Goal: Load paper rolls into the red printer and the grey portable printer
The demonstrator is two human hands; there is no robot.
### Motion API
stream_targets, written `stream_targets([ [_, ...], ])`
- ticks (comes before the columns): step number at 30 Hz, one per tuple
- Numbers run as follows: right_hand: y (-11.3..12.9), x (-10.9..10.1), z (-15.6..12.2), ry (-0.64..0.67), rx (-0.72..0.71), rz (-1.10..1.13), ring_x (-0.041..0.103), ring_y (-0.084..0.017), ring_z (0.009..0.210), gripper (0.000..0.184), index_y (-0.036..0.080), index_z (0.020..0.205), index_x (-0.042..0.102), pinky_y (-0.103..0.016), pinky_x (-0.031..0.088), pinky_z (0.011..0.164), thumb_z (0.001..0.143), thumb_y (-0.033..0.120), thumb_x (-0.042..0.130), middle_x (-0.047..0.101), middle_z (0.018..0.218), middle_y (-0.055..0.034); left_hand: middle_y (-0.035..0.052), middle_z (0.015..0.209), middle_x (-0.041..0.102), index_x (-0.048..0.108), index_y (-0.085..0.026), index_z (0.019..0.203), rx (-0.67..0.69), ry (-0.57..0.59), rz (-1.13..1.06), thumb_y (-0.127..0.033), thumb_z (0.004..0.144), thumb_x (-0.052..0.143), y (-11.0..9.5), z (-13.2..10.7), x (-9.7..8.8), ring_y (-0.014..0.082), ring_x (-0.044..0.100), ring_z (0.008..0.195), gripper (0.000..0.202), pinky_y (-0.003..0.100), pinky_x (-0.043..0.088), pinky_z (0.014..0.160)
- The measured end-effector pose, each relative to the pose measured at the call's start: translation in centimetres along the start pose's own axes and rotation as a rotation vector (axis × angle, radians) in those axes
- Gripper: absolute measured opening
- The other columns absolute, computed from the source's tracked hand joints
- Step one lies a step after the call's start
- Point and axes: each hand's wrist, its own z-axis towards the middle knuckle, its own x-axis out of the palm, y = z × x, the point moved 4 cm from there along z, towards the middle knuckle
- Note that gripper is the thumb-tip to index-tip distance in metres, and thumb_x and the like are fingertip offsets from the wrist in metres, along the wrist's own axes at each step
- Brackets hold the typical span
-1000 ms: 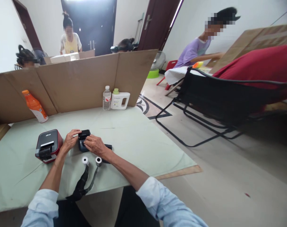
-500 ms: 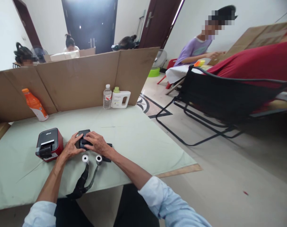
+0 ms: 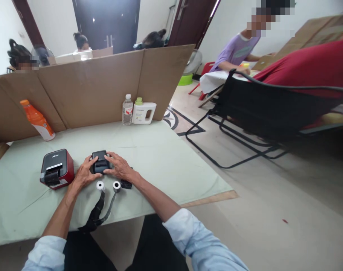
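Observation:
A small black boxy device (image 3: 100, 166) with a raised, curved part on its front lies on the green tablecloth. My left hand (image 3: 86, 173) grips its left side, thumb at the near edge and fingers along the far side. My right hand (image 3: 119, 166) holds the opposite side, with fingertips on the top. Just nearer to me stand a white-ended roll (image 3: 98, 186) and a second roll (image 3: 116, 190), each trailing dark ribbon (image 3: 94, 216) toward the table edge. A flat black piece (image 3: 126, 184), partly hidden by my right forearm, lies beside the second roll.
Left of my hands stands a red and black label printer (image 3: 57, 168). An orange bottle (image 3: 38, 121), a clear water bottle (image 3: 127, 111) and a white handled jug (image 3: 140, 113) stand by the cardboard screen (image 3: 95, 86). At right are a black folding chair (image 3: 261, 113) and a person in purple (image 3: 236, 52).
My right hand has moved from over the black device to its right side, uncovering its front. My left hand keeps its hold. The view has tilted down slightly.

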Motion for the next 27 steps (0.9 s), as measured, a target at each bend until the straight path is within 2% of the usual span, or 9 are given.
stream_targets([
  [4,0.4,-0.2,-0.1,0.027,0.018,-0.005,0.049,-0.034,0.143,0.081,0.025,0.157,0.045,-0.053,0.046,0.115,0.086,0.047,0.079,0.047,0.156,-0.0182,0.0142,0.162,0.042,0.048,-0.028,0.155,-0.013,0.010,0.017,-0.041,0.075,0.084,-0.1,-0.2,0.0,0.0394,0.046,0.146,0.089,0.055,0.042,0.119],
  [8,1.0,-1.4,-0.3,0.015,0.008,0.004,0.052,-0.032,0.139,0.081,0.021,0.157,0.043,-0.049,0.047,0.115,0.089,0.047,0.076,0.052,0.151,-0.0181,0.0141,0.161,0.043,0.043,-0.028,0.158,-0.017,0.026,0.007,-0.043,0.077,0.082,0.1,-0.4,0.1,0.0393,0.046,0.146,0.091,0.055,0.041,0.120],
  [13,-0.1,-4.5,-1.1,-0.119,0.056,0.051,0.057,-0.030,0.131,0.062,0.022,0.148,0.053,-0.048,0.049,0.112,0.093,0.045,0.070,0.059,0.142,-0.0158,0.0154,0.160,0.044,0.039,-0.025,0.160,0.011,-0.004,-0.034,-0.039,0.074,0.084,-0.2,-0.6,-0.1,0.0371,0.043,0.149,0.099,0.055,0.038,0.122],
  [17,-2.6,-6.4,-3.7,-0.210,0.186,0.149,0.067,-0.025,0.109,0.045,0.020,0.134,0.063,-0.044,0.056,0.099,0.096,0.043,0.064,0.067,0.126,-0.0140,0.0156,0.157,0.048,0.043,-0.021,0.157,0.051,-0.035,-0.093,-0.037,0.076,0.081,-0.7,-1.0,-0.7,0.0344,0.047,0.145,0.091,0.052,0.038,0.122],
  [19,-3.4,-6.7,-5.4,-0.203,0.245,0.185,0.068,-0.023,0.102,0.039,0.020,0.128,0.066,-0.041,0.058,0.092,0.096,0.043,0.062,0.069,0.119,-0.0118,0.0154,0.153,0.052,0.045,-0.021,0.156,0.036,-0.051,-0.124,-0.037,0.076,0.079,-0.8,-1.6,-1.0,0.0335,0.054,0.139,0.088,0.051,0.043,0.118],
  [22,-3.5,-6.6,-7.2,-0.163,0.254,0.205,0.068,-0.022,0.098,0.036,0.021,0.123,0.068,-0.037,0.057,0.088,0.095,0.043,0.062,0.071,0.112,-0.0089,0.0146,0.143,0.060,0.051,-0.021,0.150,-0.050,-0.088,-0.155,-0.038,0.077,0.077,-0.9,-2.9,-1.4,0.0310,0.065,0.120,0.079,0.048,0.055,0.103],
  [25,-2.9,-6.2,-7.7,-0.148,0.221,0.172,0.067,-0.021,0.096,0.033,0.021,0.121,0.068,-0.037,0.054,0.091,0.095,0.039,0.063,0.071,0.109,-0.0078,0.0123,0.128,0.068,0.063,-0.021,0.136,-0.095,-0.091,-0.204,-0.038,0.080,0.072,-1.6,-4.6,-1.5,0.0275,0.069,0.106,0.059,0.042,0.060,0.087],
  [27,-2.7,-5.8,-7.6,-0.155,0.210,0.126,0.065,-0.022,0.097,0.028,0.021,0.117,0.070,-0.038,0.053,0.093,0.095,0.036,0.063,0.072,0.107,-0.0076,0.0107,0.125,0.069,0.068,-0.022,0.128,-0.096,-0.073,-0.239,-0.037,0.084,0.068,-2.2,-5.7,-1.4,0.0259,0.069,0.104,0.047,0.040,0.060,0.085],
])
